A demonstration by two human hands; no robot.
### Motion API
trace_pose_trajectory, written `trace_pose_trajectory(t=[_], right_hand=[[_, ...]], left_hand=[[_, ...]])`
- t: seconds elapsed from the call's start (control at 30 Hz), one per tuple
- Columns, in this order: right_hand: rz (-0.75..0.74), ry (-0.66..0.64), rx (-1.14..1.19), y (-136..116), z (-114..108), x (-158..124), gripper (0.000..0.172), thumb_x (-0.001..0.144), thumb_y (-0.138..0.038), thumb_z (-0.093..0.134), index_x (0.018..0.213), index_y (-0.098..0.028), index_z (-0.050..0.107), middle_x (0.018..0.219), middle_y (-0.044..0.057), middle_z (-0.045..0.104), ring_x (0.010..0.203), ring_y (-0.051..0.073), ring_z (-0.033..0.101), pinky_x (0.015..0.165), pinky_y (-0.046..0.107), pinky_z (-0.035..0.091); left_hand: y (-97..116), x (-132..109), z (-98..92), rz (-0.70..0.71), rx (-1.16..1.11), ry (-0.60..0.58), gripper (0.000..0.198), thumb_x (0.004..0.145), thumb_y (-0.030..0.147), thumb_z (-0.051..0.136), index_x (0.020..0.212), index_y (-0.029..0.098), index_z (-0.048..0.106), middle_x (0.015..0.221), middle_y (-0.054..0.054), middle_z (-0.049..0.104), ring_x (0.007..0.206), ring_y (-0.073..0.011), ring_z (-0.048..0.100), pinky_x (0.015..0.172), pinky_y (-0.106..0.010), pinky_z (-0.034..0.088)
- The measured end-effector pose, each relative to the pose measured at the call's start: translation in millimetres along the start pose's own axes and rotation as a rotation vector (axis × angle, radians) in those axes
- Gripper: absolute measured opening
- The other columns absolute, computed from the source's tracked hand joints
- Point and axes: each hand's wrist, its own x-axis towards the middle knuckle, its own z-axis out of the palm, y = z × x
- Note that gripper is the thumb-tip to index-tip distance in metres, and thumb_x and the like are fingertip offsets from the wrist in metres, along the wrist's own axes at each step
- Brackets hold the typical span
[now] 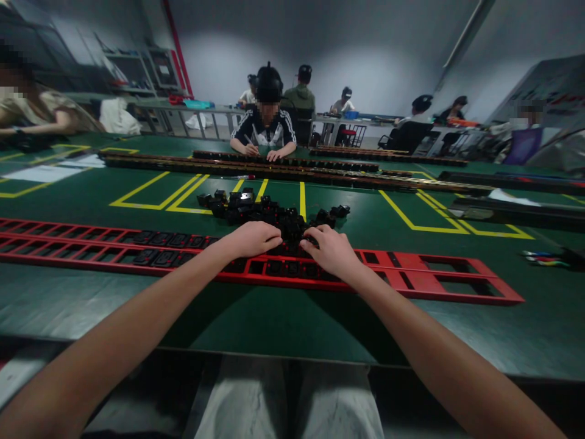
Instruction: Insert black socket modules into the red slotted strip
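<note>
Curling by black parts heaped at twelve o'clock, likely for reach, left hand and right hand conceal any grip.

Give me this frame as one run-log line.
left hand: at black parts, grip unclear | right hand: at black parts, grip unclear | red frame: by hands, partly filled | co-worker: opposite

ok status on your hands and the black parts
Left hand, right hand at piled black parts, grips unclear. Red frame partly filled. Forearms cross over it.

Workshop — long green workbench, seated workers
</note>
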Motion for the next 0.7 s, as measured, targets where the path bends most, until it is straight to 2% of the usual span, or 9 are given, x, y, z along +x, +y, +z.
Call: trace_pose_trajectory(t=[0.07, 0.2, 0.4, 0.7], right_hand=[[-0.010, -0.037, -0.011, -2.0, 1.8, -0.6, 0.033, 0.101, -0.046, 0.045, 0.121, -0.025, 0.061, 0.115, 0.012, 0.067, 0.102, 0.029, 0.064, 0.082, 0.039, 0.042], [-0.031, -0.032, -0.008, -4.5, 2.5, -0.4, 0.029, 0.102, -0.041, 0.044, 0.121, -0.024, 0.057, 0.110, 0.009, 0.072, 0.098, 0.027, 0.066, 0.078, 0.036, 0.040], [-0.108, -0.056, 0.017, -1.8, 4.5, 1.2, 0.027, 0.102, -0.037, 0.042, 0.119, -0.026, 0.060, 0.116, 0.007, 0.070, 0.104, 0.025, 0.064, 0.082, 0.035, 0.038], [-0.117, -0.029, 0.042, 0.2, 7.8, 1.2, 0.022, 0.102, -0.031, 0.042, 0.111, -0.024, 0.060, 0.105, 0.006, 0.071, 0.096, 0.023, 0.065, 0.076, 0.033, 0.038]], left_hand=[[0.3, -0.1, -0.3, 0.003, -0.001, 0.000, 0.033, 0.098, 0.036, 0.041, 0.083, 0.019, 0.066, 0.086, -0.005, 0.070, 0.077, -0.0180, 0.062, 0.065, -0.027, 0.040], [0.8, -0.6, -0.9, 0.010, -0.008, -0.001, 0.032, 0.097, 0.035, 0.042, 0.082, 0.019, 0.065, 0.084, -0.005, 0.069, 0.076, -0.0179, 0.062, 0.066, -0.027, 0.040], [0.3, -0.3, -0.1, 0.004, 0.005, -0.005, 0.033, 0.097, 0.036, 0.042, 0.084, 0.019, 0.067, 0.086, -0.005, 0.070, 0.077, -0.0187, 0.062, 0.067, -0.028, 0.041], [-1.8, 0.3, 2.5, -0.001, 0.031, -0.011, 0.035, 0.099, 0.038, 0.039, 0.085, 0.020, 0.065, 0.088, -0.005, 0.070, 0.081, -0.0209, 0.064, 0.067, -0.029, 0.040]])
